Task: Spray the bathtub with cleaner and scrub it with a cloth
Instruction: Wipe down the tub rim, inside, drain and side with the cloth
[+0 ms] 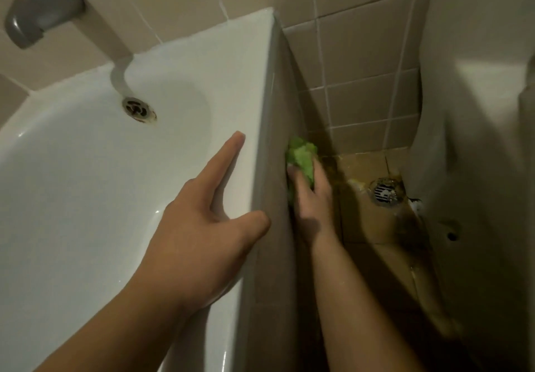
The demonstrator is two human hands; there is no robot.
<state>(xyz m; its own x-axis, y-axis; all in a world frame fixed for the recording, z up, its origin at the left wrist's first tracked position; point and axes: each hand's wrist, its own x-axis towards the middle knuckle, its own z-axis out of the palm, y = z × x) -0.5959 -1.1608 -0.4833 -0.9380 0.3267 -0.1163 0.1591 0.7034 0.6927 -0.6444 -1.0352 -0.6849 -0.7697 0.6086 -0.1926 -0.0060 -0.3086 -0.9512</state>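
Nearest the camera, the left hand (pixel 199 235) lay flat on the white rim of the bathtub (pixel 86 183), its grip spread, the fingers straight along the rim and the thumb hooked over the outer edge. Just beyond and lower, on the other side of that edge, the right hand (pixel 311 195) reached down along the tub's outer tiled panel (pixel 278 128), its grip pinching a bunched green cloth (pixel 302 157) and pressing it against the panel near the floor. The cloth sat between the fingers and the panel, low beside the wet floor tiles (pixel 367 227). Near the hand, a round floor drain (pixel 383 193) sat in the corner, close to the base of a white fixture (pixel 477 140) on the right. Farther off, inside the tub, the tub drain (pixel 139 109) showed at the basin's far end, and above it a grey spout (pixel 40 9) jutted from the beige tiled wall (pixel 347 38).
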